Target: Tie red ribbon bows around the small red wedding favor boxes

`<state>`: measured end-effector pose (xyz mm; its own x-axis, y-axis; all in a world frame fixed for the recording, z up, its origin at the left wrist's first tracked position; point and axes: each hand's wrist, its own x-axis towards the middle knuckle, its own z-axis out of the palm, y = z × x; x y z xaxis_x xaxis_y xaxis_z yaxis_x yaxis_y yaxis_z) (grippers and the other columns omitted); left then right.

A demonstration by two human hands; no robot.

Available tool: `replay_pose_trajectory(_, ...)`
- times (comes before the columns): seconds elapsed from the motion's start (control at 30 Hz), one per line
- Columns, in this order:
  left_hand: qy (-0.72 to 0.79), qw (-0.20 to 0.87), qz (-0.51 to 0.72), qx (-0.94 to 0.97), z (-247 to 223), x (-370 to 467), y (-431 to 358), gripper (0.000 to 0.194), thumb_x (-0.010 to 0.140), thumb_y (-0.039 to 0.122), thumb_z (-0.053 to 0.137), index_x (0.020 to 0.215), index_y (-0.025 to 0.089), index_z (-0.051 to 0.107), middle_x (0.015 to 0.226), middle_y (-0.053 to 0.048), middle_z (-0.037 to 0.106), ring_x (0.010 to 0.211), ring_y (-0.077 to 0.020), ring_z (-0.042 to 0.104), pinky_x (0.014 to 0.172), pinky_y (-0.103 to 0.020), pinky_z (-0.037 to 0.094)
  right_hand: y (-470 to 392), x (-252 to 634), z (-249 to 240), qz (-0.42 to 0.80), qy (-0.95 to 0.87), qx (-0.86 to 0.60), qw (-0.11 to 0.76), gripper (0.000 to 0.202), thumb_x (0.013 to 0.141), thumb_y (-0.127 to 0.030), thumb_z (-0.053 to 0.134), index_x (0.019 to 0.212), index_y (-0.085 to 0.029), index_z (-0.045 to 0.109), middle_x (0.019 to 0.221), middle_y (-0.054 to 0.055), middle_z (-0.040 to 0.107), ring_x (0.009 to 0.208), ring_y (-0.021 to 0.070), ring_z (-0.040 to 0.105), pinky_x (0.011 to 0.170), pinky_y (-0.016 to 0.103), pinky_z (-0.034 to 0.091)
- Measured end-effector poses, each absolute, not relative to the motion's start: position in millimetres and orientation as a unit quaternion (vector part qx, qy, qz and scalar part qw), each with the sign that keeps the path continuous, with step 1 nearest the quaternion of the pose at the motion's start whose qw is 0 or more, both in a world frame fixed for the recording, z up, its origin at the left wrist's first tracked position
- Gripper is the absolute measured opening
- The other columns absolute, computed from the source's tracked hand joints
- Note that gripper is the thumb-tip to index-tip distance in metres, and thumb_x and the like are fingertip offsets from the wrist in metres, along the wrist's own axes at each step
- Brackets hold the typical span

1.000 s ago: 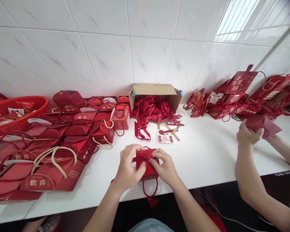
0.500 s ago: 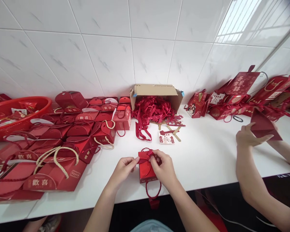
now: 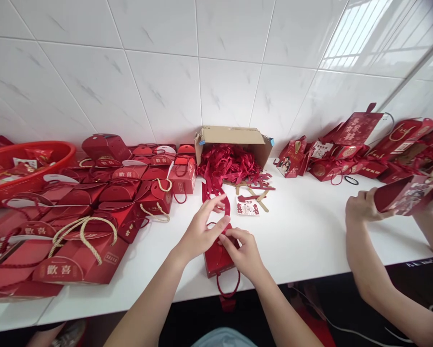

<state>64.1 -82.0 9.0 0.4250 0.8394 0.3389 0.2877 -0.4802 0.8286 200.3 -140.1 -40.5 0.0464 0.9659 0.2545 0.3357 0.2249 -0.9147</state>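
Observation:
A small red gift box (image 3: 216,262) lies near the table's front edge, its twisted cord handle (image 3: 228,293) hanging over that edge. Above the box, my left hand (image 3: 198,231) has its thumb and forefinger spread apart. A strip of red ribbon (image 3: 227,205) rises just past those fingers, from the box towards the ribbon pile. My right hand (image 3: 245,250) pinches the red ribbon over the top of the box. The fingers partly cover the ribbon where it crosses the lid.
A cardboard box (image 3: 234,133) spills red ribbons (image 3: 230,164) behind. Printed cards (image 3: 248,207) lie before it. Many finished red boxes (image 3: 82,260) and a red plastic basket (image 3: 62,166) fill the left. At right, a co-worker's hands (image 3: 362,207) hold a red box (image 3: 400,195).
My left hand has moved up and right, its fingers parting from the ribbon by the box. My right hand stays on the ribbon. The co-worker's box has turned, showing its printed side.

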Motion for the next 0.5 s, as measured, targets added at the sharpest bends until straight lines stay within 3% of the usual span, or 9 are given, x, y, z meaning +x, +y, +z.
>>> replay_pose_trajectory(0.23,0.457,0.381,0.358,0.719,-22.4,41.5,-98.9,0.014,0.08,0.033,0.064,0.076,0.021,0.07,0.081,-0.004,0.072,0.08,-0.02,0.067,0.078,-0.032,0.053,-140.4,199.9,-44.5,0.348,-0.578,-0.504,0.539,0.024,0.088,-0.035,0.055,0.071,-0.019,0.063,0.073,0.004,0.06,0.066,0.0158,0.053,0.061,0.029,0.043)
replay_pose_trajectory(0.4,0.464,0.348,0.391,0.715,-38.1,43.5,-115.9,0.016,0.087,0.032,0.056,0.082,0.021,0.066,0.087,-0.003,0.071,0.086,-0.0196,0.066,0.083,-0.033,0.051,-144.0,192.2,-49.5,0.34,-0.543,-0.527,0.559,0.009,0.088,-0.03,0.055,0.087,-0.021,0.055,0.077,0.003,0.064,0.07,0.0164,0.06,0.067,0.029,0.048)
replay_pose_trajectory(0.5,0.461,0.331,0.402,0.719,-44.7,47.0,-119.2,0.009,0.084,0.029,0.06,0.085,0.021,0.065,0.087,-0.003,0.071,0.087,-0.0195,0.066,0.083,-0.033,0.052,-145.1,190.1,-51.9,0.331,-0.519,-0.538,0.576,0.016,0.086,-0.028,0.057,0.096,-0.022,0.047,0.074,0.0,0.064,0.072,0.0168,0.062,0.068,0.029,0.049)
